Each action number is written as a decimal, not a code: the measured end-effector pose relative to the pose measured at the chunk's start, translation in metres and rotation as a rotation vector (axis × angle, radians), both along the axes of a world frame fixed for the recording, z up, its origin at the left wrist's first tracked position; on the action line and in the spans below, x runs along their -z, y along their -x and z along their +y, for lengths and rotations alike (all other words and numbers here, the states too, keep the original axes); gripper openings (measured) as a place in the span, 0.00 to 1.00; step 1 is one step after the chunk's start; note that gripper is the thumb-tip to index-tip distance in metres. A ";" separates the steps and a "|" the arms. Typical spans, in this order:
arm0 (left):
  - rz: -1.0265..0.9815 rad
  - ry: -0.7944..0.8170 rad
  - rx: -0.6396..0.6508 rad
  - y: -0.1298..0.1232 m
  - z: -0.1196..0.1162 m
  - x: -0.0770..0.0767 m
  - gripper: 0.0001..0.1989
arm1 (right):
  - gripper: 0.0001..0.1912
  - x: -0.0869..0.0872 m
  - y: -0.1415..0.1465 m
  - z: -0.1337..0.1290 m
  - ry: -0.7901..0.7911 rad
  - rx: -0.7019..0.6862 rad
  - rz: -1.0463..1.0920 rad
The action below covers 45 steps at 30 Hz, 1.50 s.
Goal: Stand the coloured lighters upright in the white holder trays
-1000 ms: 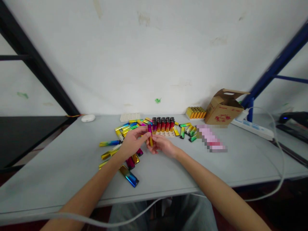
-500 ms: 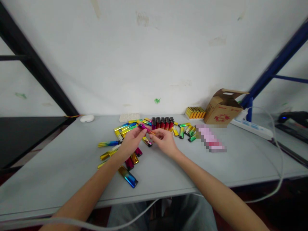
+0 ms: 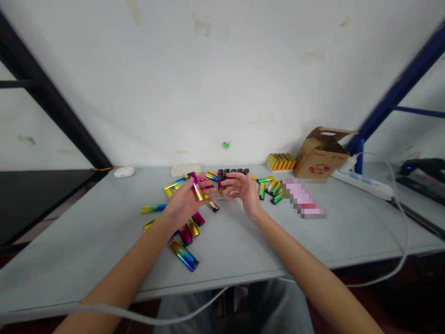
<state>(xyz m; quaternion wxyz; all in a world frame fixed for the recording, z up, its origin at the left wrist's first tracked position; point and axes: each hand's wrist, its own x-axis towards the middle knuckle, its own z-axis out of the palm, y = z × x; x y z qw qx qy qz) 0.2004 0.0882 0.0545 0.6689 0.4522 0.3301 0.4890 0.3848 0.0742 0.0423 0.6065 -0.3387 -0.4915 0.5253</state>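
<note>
Purple-gold tube (image 3: 198,187) between left thumb (image 3: 188,185) and fingers (image 3: 209,190)

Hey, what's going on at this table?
A person's left hand holds a shiny purple-and-gold case, perhaps a lighter. The right hand is open and looks empty, by black-topped pieces standing upright in rows. More shiny cases lie scattered on the grey table; an open cardboard box stands near the wall.
</note>
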 end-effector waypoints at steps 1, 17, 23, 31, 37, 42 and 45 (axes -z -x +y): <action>-0.018 0.019 -0.001 0.001 -0.001 -0.002 0.15 | 0.35 -0.002 -0.002 0.002 0.061 -0.039 0.085; -0.055 0.162 0.067 0.002 -0.007 -0.009 0.24 | 0.35 -0.008 -0.009 0.005 0.344 -0.212 0.532; -0.004 0.099 0.136 0.000 -0.006 -0.003 0.26 | 0.36 0.000 -0.004 0.006 0.418 -0.235 0.484; 0.053 0.154 0.127 -0.004 -0.006 0.003 0.29 | 0.38 0.003 0.000 0.006 0.399 -0.271 0.443; 0.137 0.177 0.063 -0.007 -0.007 0.004 0.27 | 0.38 0.003 0.000 0.004 0.410 -0.268 0.439; 0.163 0.190 0.011 -0.012 -0.009 0.003 0.24 | 0.37 0.005 0.002 0.004 0.411 -0.286 0.437; 0.177 0.174 0.000 -0.013 -0.010 0.006 0.23 | 0.37 0.005 0.002 0.005 0.407 -0.289 0.438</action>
